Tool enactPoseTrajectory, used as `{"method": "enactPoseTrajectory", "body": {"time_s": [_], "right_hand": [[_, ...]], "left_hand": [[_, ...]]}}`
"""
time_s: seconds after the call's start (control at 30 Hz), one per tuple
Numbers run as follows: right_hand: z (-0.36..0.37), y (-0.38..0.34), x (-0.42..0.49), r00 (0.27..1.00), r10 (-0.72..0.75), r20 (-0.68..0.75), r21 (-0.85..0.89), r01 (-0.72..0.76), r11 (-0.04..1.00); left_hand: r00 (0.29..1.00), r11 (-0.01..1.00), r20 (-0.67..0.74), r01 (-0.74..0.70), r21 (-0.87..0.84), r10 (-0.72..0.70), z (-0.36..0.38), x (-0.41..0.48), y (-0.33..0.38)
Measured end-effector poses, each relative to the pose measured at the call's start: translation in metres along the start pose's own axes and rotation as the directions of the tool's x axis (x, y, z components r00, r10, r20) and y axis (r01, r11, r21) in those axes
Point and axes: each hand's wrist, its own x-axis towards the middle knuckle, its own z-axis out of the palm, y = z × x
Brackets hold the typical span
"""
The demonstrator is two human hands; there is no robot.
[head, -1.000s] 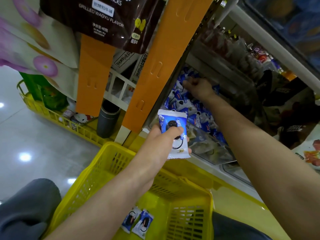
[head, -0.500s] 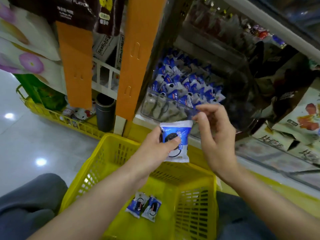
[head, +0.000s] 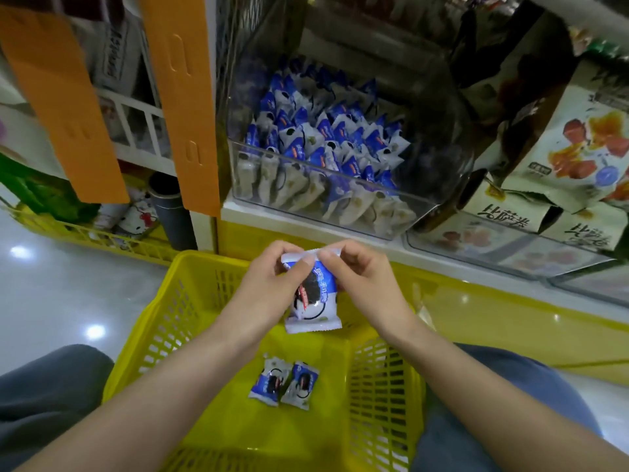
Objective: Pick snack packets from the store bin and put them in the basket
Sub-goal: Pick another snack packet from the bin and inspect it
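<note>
Right hand (head: 360,284) now joins left hand (head: 272,287); both pinch one snack packet (head: 313,301) above basket (head: 163,318). Two packets (head: 272,383) lie at 6 o'clock; store bin (head: 340,212) at 12.

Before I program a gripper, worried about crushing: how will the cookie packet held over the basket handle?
Probably light: left hand and right hand hold the cookie packet by fingertips at its top edge. Its glossy film looks slippery. Unlikely to roll: two packets lie flat in the yellow basket.

two cartons (head: 507,214), each printed 比萨卷
</note>
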Motion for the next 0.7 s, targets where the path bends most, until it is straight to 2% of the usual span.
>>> {"method": "enactPoseTrajectory", "body": {"time_s": [0.17,0.23,0.3,0.4,0.47,0.57,0.63,0.7], "right_hand": [[0.0078,0.0057,-0.0040,0.999,-0.039,0.037,-0.066,0.041,0.997],[0.0078,0.0059,-0.0056,0.990,-0.140,0.007,-0.220,0.138,0.966],[0.0073,0.0053,-0.0064,0.967,-0.256,0.010,-0.382,0.240,0.892],[0.0071,0.0062,-0.0075,0.965,-0.262,-0.031,-0.413,0.226,0.882],[0.0061,0.0070,-0.0061,0.982,-0.150,-0.116,-0.318,0.106,0.942],[0.0020,0.0056,-0.0023,0.972,0.080,-0.223,0.007,-0.081,0.997],[0.0003,0.0052,-0.0010,0.952,0.227,-0.208,0.230,-0.178,0.957],[-0.0002,0.0073,-0.0029,0.945,0.297,-0.139,0.335,-0.237,0.912]], "left_hand": [[0.995,0.998,-0.077,0.067,0.003,-0.066,-0.0022,0.0032,-0.0043],[0.991,0.994,-0.069,0.112,-0.015,-0.113,-0.0023,0.0029,-0.0050],[0.987,0.988,-0.052,0.150,-0.037,-0.152,-0.0026,0.0022,-0.0049],[0.985,0.982,-0.025,0.171,-0.079,-0.173,-0.0019,0.0018,-0.0039],[0.978,0.974,0.002,0.207,-0.091,-0.208,-0.0009,0.0014,-0.0036],[0.979,0.973,0.043,0.203,-0.107,-0.200,0.0012,-0.0025,-0.0039],[0.990,0.983,-0.005,0.139,-0.122,-0.141,0.0015,-0.0046,-0.0035],[0.994,0.996,-0.094,0.056,-0.076,-0.063,0.0004,-0.0043,-0.0038]]}}
